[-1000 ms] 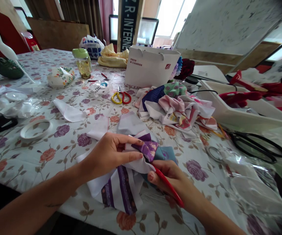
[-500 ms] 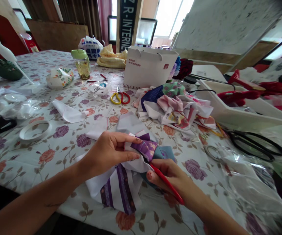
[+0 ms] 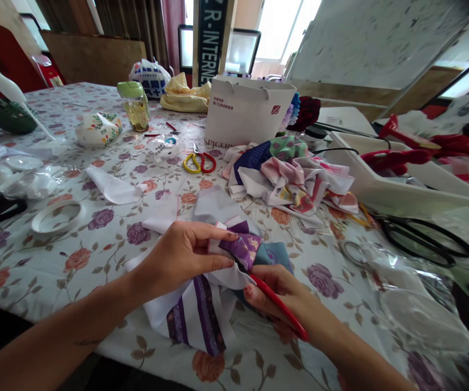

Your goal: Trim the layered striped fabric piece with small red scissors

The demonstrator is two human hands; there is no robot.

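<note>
Head view. Item: left hand (image 3: 181, 255), narrowed, pinching folded purple floral cloth (image 3: 240, 245) between thumb and fingers. Item: right hand (image 3: 271, 288), closed round a red tool (image 3: 279, 308); its tip is hidden in the folds, its exact kind unclear. We list both cloths at centre, over striped purple-and-white fabric (image 3: 197, 320) on the tabletop (image 3: 23, 260). One fold stands made; a heap of patchwork scraps (image 3: 293, 184) lies apart. We cannot make out stitching.
</note>
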